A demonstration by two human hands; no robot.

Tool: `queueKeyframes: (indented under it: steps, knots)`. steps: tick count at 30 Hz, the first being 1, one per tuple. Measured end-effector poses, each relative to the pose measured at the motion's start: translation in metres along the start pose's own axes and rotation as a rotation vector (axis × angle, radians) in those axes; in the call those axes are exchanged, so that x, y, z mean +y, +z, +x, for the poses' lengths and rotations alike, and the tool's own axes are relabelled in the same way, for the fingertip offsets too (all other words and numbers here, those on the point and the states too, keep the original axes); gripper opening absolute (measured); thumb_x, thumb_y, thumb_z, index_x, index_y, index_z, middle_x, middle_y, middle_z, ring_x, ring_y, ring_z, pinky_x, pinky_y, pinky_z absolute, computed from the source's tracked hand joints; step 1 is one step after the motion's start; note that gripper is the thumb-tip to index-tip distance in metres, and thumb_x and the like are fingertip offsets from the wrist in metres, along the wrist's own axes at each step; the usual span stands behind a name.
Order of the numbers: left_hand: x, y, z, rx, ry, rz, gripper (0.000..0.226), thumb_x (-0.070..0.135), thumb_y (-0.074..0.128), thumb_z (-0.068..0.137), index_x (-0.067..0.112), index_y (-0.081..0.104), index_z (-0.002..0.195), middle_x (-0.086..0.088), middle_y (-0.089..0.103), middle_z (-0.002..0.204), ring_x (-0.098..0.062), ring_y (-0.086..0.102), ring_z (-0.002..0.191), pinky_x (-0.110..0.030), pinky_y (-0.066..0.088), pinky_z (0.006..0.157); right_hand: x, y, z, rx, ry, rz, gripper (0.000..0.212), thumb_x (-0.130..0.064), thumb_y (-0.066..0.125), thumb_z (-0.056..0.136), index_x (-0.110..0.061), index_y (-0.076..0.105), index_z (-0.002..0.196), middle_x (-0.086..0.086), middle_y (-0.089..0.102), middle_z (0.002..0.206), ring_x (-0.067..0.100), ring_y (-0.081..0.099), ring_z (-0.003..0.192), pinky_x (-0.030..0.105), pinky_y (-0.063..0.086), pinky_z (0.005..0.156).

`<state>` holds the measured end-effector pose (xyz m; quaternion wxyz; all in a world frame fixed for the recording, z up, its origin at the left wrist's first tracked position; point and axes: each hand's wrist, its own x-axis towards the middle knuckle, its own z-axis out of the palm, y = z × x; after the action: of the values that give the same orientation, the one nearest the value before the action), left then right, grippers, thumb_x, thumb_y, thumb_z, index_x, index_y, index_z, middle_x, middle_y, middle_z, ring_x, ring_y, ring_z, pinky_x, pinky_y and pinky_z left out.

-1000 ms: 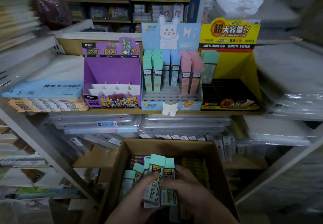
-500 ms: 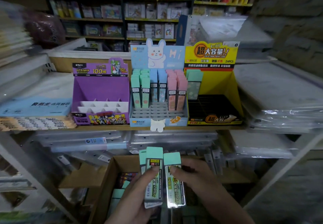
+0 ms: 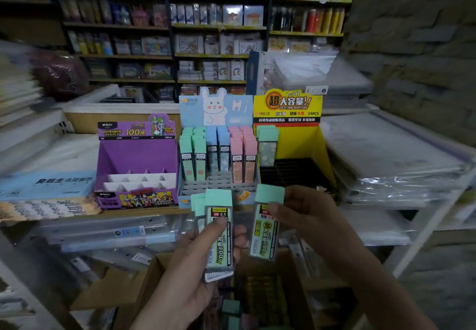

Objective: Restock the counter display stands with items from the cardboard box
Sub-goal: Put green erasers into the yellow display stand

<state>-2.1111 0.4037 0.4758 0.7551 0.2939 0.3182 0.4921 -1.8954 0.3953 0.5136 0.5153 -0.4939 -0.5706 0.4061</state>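
Restocking: one mint pack [image 3: 265, 229] is now split off, pinched by right hand [image 3: 309, 211] just below yellow stand [image 3: 319, 149] | other packs [image 3: 219, 231] are gripped by left hand [image 3: 190, 273] | slotting's expected next

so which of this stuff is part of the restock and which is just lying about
In the job: left hand gripping a stack of mint cases; right hand pinching one mint case; cardboard box; yellow stand; bunny stand; purple stand.
Lying about: blue paper pack; plastic-wrapped stacks; back shelves.
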Motion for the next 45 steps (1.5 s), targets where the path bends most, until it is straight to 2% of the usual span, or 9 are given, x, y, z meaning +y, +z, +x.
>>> queueKeyframes:
  steps: [5, 8, 11, 14, 23, 29, 34, 40, 45]
  knots:
    - [0.011, 0.02, 0.005, -0.028, 0.038, -0.001, 0.05, 0.024, 0.081, 0.072, 0.0, 0.067, 0.113, -0.028, 0.072, 0.095, -0.025, 0.066, 0.061, -0.03, 0.056, 0.05, -0.031, -0.015, 0.017, 0.076, -0.081, -0.068, 0.012, -0.02, 0.069, 0.09, -0.013, 0.072, 0.1, 0.004, 0.078, 0.093, 0.02, 0.075, 0.09, 0.045, 0.061, 0.084]
    - [0.018, 0.028, 0.009, -0.047, 0.03, 0.006, 0.046, 0.032, 0.081, 0.073, 0.003, 0.072, 0.107, -0.026, 0.071, 0.09, -0.023, 0.064, 0.059, -0.028, 0.054, 0.047, -0.044, -0.027, 0.031, 0.125, -0.086, -0.116, 0.014, -0.024, 0.066, 0.093, -0.012, 0.071, 0.097, 0.004, 0.078, 0.09, 0.023, 0.075, 0.087, 0.053, 0.059, 0.085]
    - [0.024, 0.034, 0.013, -0.097, 0.024, -0.018, 0.035, 0.039, 0.077, 0.076, 0.01, 0.079, 0.097, -0.022, 0.069, 0.086, -0.02, 0.062, 0.059, -0.027, 0.053, 0.046, -0.053, -0.038, 0.048, 0.176, -0.102, -0.139, 0.013, -0.023, 0.067, 0.093, -0.011, 0.07, 0.097, 0.004, 0.078, 0.09, 0.022, 0.076, 0.084, 0.048, 0.062, 0.081]
    - [0.026, 0.037, 0.018, -0.144, 0.021, -0.068, 0.044, 0.04, 0.072, 0.083, 0.004, 0.07, 0.109, -0.021, 0.067, 0.086, -0.019, 0.06, 0.06, -0.026, 0.052, 0.047, -0.058, -0.046, 0.068, 0.234, -0.179, -0.204, 0.012, -0.013, 0.07, 0.092, -0.011, 0.067, 0.103, 0.004, 0.078, 0.089, 0.018, 0.076, 0.082, 0.04, 0.063, 0.076]
    - [0.027, 0.035, 0.027, -0.192, -0.006, -0.097, 0.048, 0.047, 0.063, 0.088, 0.004, 0.075, 0.104, -0.021, 0.065, 0.084, -0.021, 0.06, 0.059, -0.029, 0.053, 0.048, -0.059, -0.066, 0.116, 0.353, -0.27, -0.451, 0.012, -0.009, 0.071, 0.089, -0.018, 0.065, 0.094, -0.001, 0.063, 0.076, 0.02, 0.074, 0.071, 0.048, 0.063, 0.069]
    - [0.026, 0.039, 0.034, -0.183, -0.006, -0.096, 0.054, 0.045, 0.057, 0.094, 0.0, 0.062, 0.124, -0.021, 0.064, 0.087, -0.022, 0.059, 0.062, -0.03, 0.053, 0.049, -0.07, -0.083, 0.133, 0.284, -0.355, -0.781, 0.019, -0.004, 0.069, 0.087, -0.013, 0.062, 0.101, 0.015, 0.063, 0.082, 0.033, 0.07, 0.071, 0.054, 0.057, 0.068]
    - [0.023, 0.046, 0.037, -0.184, -0.016, -0.133, 0.051, 0.046, 0.059, 0.092, 0.0, 0.067, 0.114, -0.022, 0.066, 0.086, -0.023, 0.061, 0.061, -0.031, 0.054, 0.049, -0.068, -0.081, 0.143, 0.232, -0.322, -0.842, 0.008, -0.005, 0.069, 0.087, -0.006, 0.066, 0.094, 0.018, 0.066, 0.086, 0.036, 0.067, 0.08, 0.053, 0.056, 0.073]
    - [0.024, 0.052, 0.038, -0.195, -0.022, -0.16, 0.047, 0.044, 0.059, 0.091, 0.001, 0.075, 0.101, -0.021, 0.064, 0.083, -0.022, 0.06, 0.06, -0.03, 0.054, 0.048, -0.06, -0.084, 0.146, 0.184, -0.307, -0.861, 0.005, -0.004, 0.069, 0.086, -0.007, 0.069, 0.089, 0.001, 0.06, 0.074, 0.028, 0.062, 0.077, 0.03, 0.049, 0.062]
    - [0.02, 0.061, 0.04, -0.14, -0.025, -0.16, 0.052, 0.043, 0.06, 0.088, -0.003, 0.067, 0.112, -0.022, 0.063, 0.082, -0.023, 0.059, 0.059, -0.029, 0.053, 0.046, -0.061, -0.092, 0.151, 0.106, -0.278, -0.795, 0.008, 0.002, 0.068, 0.085, -0.005, 0.066, 0.084, 0.016, 0.061, 0.079, 0.039, 0.067, 0.082, 0.054, 0.058, 0.073]
